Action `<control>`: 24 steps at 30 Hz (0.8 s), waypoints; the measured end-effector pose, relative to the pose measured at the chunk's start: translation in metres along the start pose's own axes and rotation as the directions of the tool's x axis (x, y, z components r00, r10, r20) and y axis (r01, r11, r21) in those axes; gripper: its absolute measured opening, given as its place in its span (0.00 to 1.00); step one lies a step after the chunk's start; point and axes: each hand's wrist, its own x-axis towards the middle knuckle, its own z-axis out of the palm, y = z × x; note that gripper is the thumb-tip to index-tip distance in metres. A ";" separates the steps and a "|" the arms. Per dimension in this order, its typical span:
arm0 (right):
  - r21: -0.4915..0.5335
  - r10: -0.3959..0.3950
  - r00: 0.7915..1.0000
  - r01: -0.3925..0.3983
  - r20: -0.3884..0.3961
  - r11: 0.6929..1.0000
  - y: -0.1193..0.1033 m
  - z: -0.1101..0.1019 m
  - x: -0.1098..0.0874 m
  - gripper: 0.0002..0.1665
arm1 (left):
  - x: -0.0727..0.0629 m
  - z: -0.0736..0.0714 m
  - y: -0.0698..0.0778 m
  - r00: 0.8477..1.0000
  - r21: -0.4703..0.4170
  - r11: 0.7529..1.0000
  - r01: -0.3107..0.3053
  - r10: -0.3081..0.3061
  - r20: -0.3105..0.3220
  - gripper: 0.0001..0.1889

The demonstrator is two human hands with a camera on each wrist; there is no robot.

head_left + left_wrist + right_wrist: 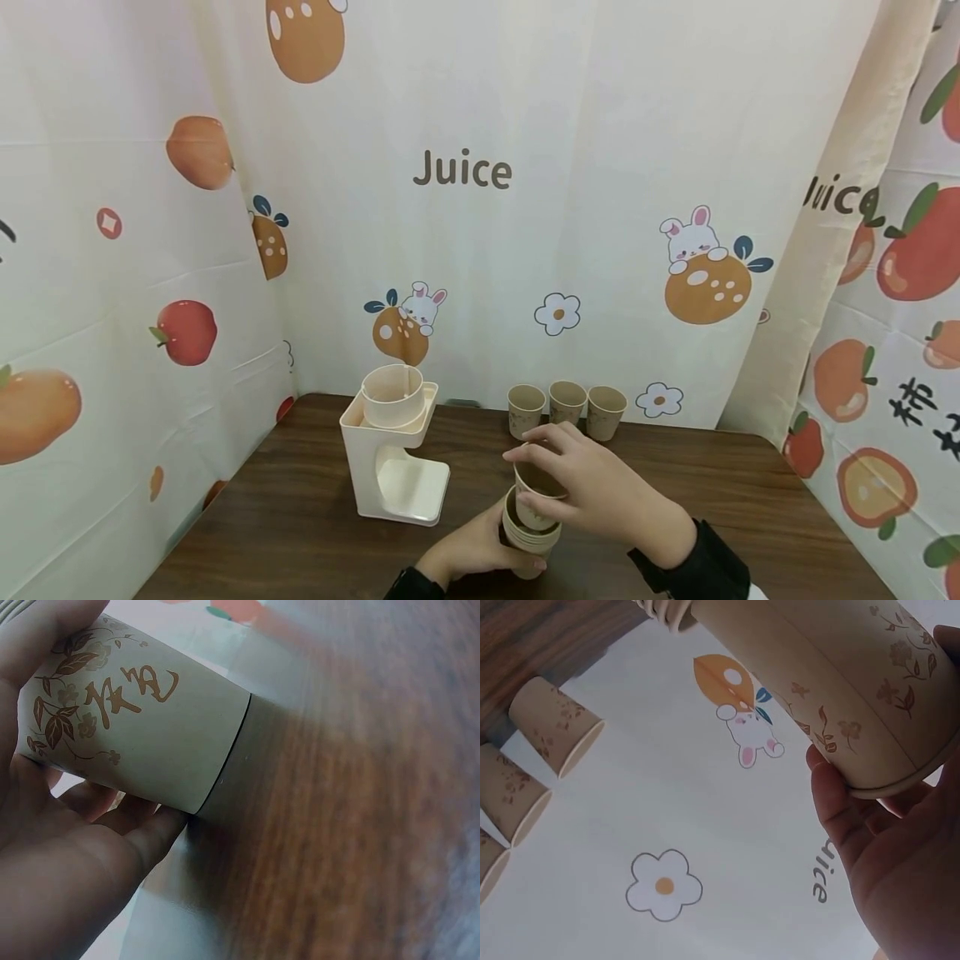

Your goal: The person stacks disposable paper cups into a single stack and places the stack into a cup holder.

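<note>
Low in the front of the head view, my left hand grips a stack of nested beige paper cups around its side. In the left wrist view, the lowest paper cup shows brown leaf print and lettering, its base just over or touching the table; I cannot tell which. My right hand pinches the rim of another paper cup at the stack's mouth. Seen from the right wrist, this cup has a floral print, and its narrow end is by the stack's rims.
Three paper cups stand in a row at the table's back edge: a left one, a middle one and a right one. A white stand with a round holder on top is to the left. Printed curtains surround the brown table.
</note>
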 end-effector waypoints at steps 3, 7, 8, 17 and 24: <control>-0.012 -0.012 1.000 0.013 0.004 1.000 0.000 0.005 -0.001 0.20 | -0.001 0.000 0.000 1.000 -0.002 1.000 0.004 -0.004 -0.007 0.39; -0.012 -0.011 1.000 0.012 0.016 1.000 0.000 0.010 -0.003 0.20 | -0.001 0.000 0.001 1.000 -0.012 1.000 0.010 -0.010 0.000 0.41; -0.011 -0.012 1.000 0.012 0.018 1.000 0.000 0.011 -0.003 0.20 | -0.001 0.000 0.001 1.000 -0.016 1.000 0.010 -0.010 0.001 0.41; 0.014 0.014 0.998 -0.015 0.065 1.000 0.001 0.023 -0.008 0.21 | -0.002 0.001 0.002 0.999 -0.027 0.999 0.035 -0.035 -0.001 0.39; 0.057 0.014 0.997 -0.019 0.075 0.998 0.002 0.034 -0.013 0.21 | -0.003 0.004 0.006 0.998 -0.055 0.997 0.058 -0.058 -0.010 0.40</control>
